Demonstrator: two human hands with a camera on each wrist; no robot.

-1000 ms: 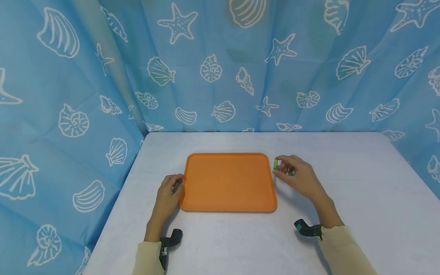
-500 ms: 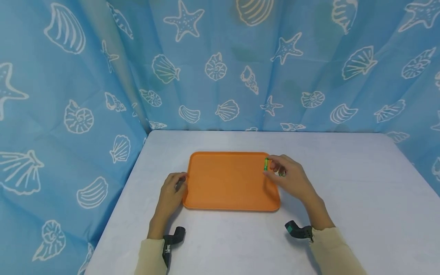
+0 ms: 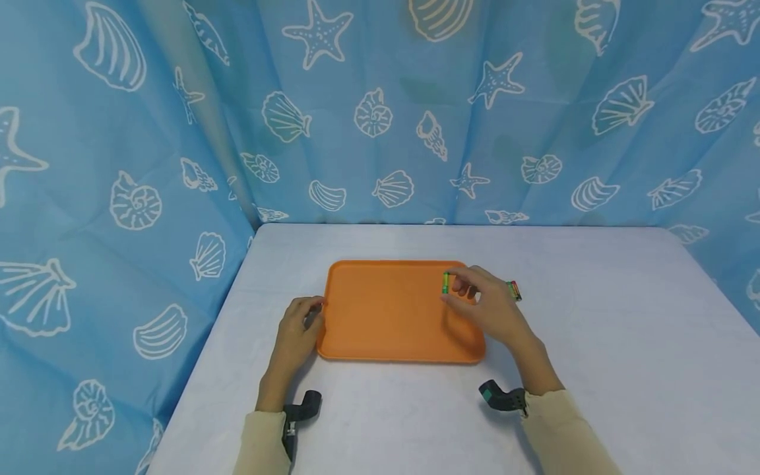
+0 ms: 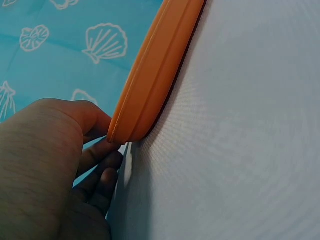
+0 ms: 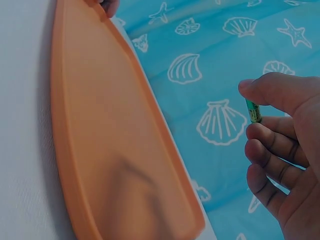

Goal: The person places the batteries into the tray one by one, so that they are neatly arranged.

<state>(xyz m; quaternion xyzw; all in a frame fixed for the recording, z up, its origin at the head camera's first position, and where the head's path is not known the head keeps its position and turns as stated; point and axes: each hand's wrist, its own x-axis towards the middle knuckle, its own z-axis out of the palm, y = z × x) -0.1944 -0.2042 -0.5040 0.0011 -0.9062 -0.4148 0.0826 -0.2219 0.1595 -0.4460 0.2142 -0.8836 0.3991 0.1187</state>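
Observation:
My right hand (image 3: 488, 307) holds a small green battery (image 3: 446, 282) upright above the right part of an orange tray (image 3: 386, 316). In the right wrist view, the battery (image 5: 255, 111) is pinched between thumb and forefinger, and the other fingers are curled below it. At the tray's left edge, my left hand (image 3: 295, 335) grips the rim. The left wrist view shows its fingertips right at the tray's corner (image 4: 142, 95), some above the rim and some under it.
More green and red batteries (image 3: 514, 290) lie on the white table (image 3: 605, 330) just right of the tray, partly behind the right hand. A blue curtain (image 3: 368, 158) with shell prints rises behind and at the left.
The right hand has moved left with the battery, from beside the tray to over it. The batteries on the table have come into view behind it. The left hand stays at the rim.

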